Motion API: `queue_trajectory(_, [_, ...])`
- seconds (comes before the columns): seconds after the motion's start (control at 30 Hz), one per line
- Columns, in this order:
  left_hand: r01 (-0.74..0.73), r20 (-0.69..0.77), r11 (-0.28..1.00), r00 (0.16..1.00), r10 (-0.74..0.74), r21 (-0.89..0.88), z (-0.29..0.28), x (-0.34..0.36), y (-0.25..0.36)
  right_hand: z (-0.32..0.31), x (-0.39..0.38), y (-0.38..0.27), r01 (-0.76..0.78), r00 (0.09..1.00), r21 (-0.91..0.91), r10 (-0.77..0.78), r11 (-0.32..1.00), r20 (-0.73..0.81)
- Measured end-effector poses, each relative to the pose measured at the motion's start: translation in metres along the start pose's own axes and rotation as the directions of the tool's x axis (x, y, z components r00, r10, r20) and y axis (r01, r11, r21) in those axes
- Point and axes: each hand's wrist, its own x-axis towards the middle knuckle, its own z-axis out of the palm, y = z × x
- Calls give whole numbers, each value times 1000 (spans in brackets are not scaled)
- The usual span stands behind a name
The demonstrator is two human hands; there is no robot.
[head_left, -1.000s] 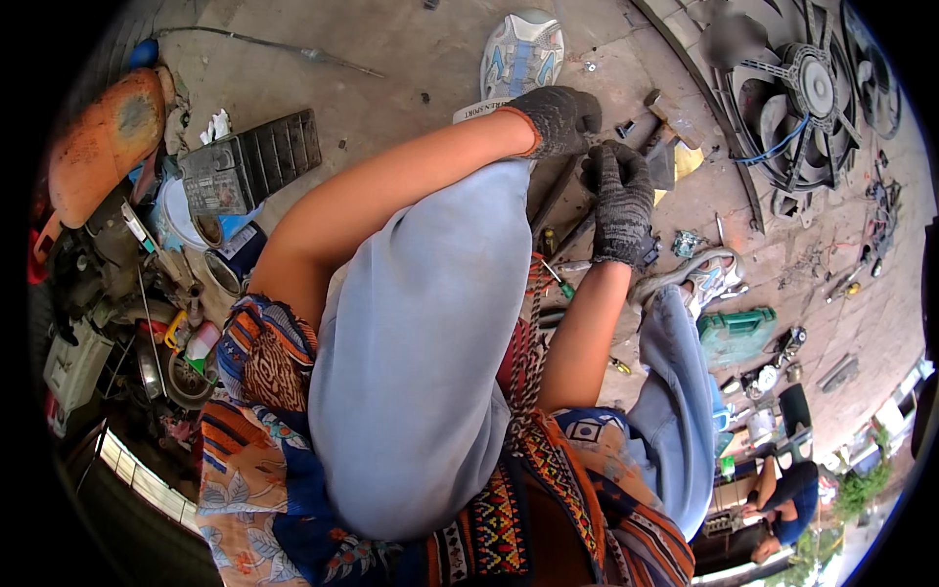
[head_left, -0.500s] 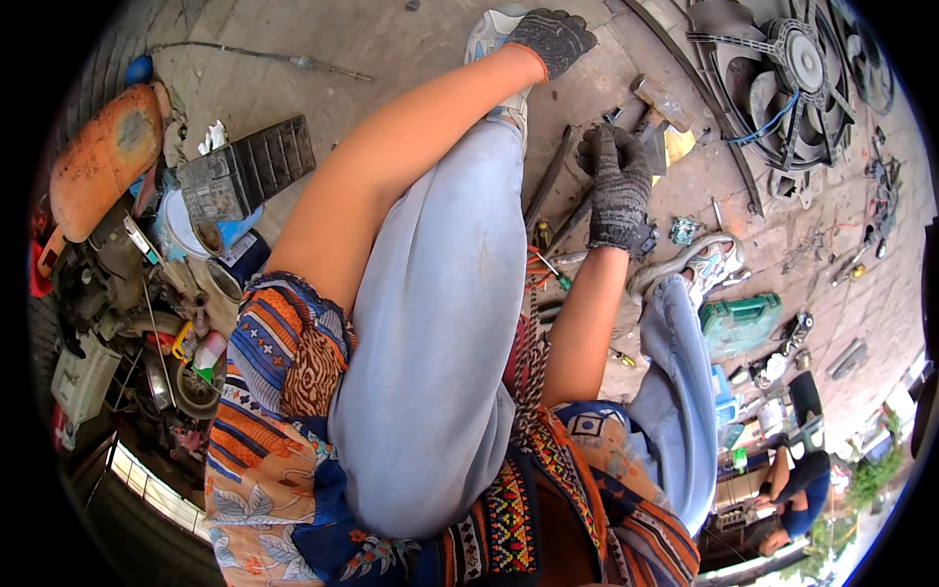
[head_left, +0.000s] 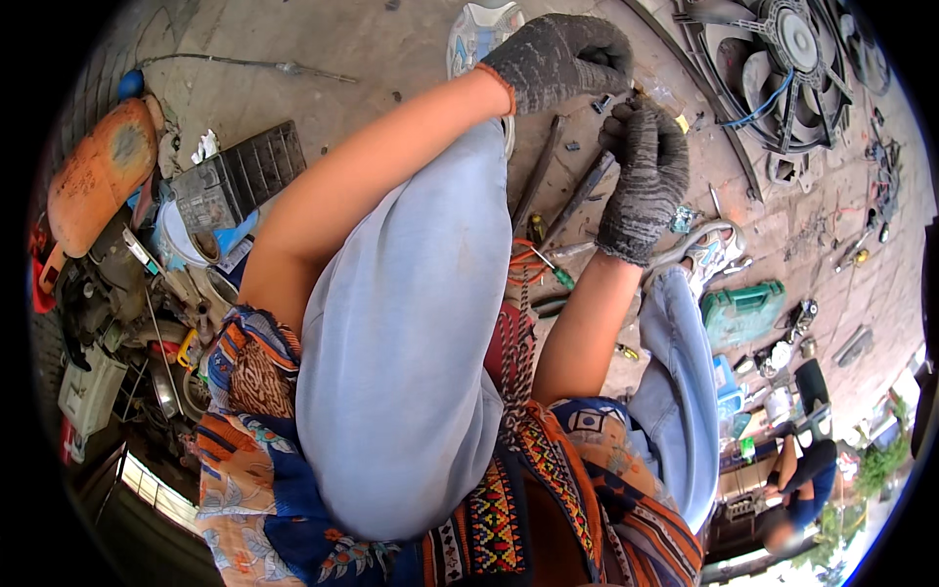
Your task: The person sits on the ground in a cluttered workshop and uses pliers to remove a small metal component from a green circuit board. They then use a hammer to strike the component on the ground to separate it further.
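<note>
My left hand (head_left: 562, 67), in a dark grey knit glove, reaches past my raised knee beside a sneaker (head_left: 469, 39), its fingers curled toward the right. Just below and right of it, my gloved right hand (head_left: 643, 176) is closed too, thumb and fingertips bunched near the left hand's. What either holds is hidden or too small to make out. A hammer (head_left: 663, 98) lies behind the right hand, largely covered by it. Two dark metal bars (head_left: 538, 166) lie on the ground between my legs, near a green-handled screwdriver (head_left: 562, 277) and a yellow-handled tool (head_left: 536, 228).
At the left lie an orange panel (head_left: 98, 176), a black tray (head_left: 235, 171) and heaped parts. A radiator fan assembly (head_left: 763, 88) lies at the upper right, a green tool case (head_left: 745, 315) beside my right shoe. A person in dark clothes (head_left: 812, 484) crouches at the lower right.
My left hand first went forward over the shoe, then moved right toward my right hand, which has risen slightly. The hammer is now more covered. The view has shifted slightly.
</note>
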Motion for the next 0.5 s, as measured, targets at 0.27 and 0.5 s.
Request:
queue_trajectory(0.27, [-155, -51, 982, 986, 161, 112, -5, -14, 45, 6, -14, -40, 59, 998, 50, -61, 997, 21])
queue_trajectory(0.5, [-138, -74, 988, 988, 132, -75, -7, -22, 72, 5, -20, -44, 214, 977, 17, -213, 977, -27])
